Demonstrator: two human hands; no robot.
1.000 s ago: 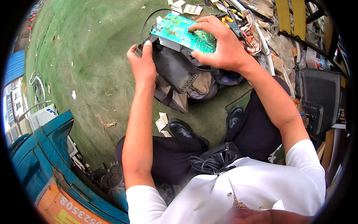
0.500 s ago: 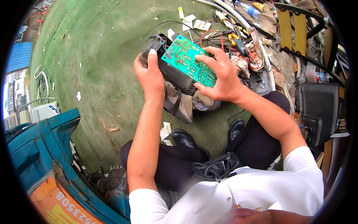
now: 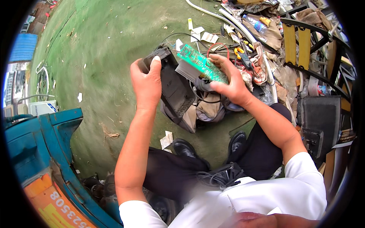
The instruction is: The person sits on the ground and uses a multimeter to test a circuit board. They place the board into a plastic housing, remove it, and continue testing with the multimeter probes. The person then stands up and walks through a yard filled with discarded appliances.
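My left hand (image 3: 146, 79) grips the top end of a black plastic casing (image 3: 175, 93), with the thumb on its rim. My right hand (image 3: 232, 81) holds a green circuit board (image 3: 199, 60) by its right end and side, thumb and fingers around it. The board is tilted beside the casing and has a pale grey finned block (image 3: 185, 70) under it. A grey and black bag (image 3: 207, 110) lies beneath the casing, and dark cables trail around both.
Yellow-orange clamp meter (image 3: 243, 57), white pipes (image 3: 235, 22), paper scraps and a plastic bottle (image 3: 258, 24) lie at upper right. A black-and-yellow frame (image 3: 298, 41) and a black panel (image 3: 319, 110) sit at right. A teal machine body (image 3: 42, 140) fills the lower left.
The board has moved right and tilted up, showing the grey block beneath and more of the casing's inside. My left hand has shifted slightly left, still on the casing.
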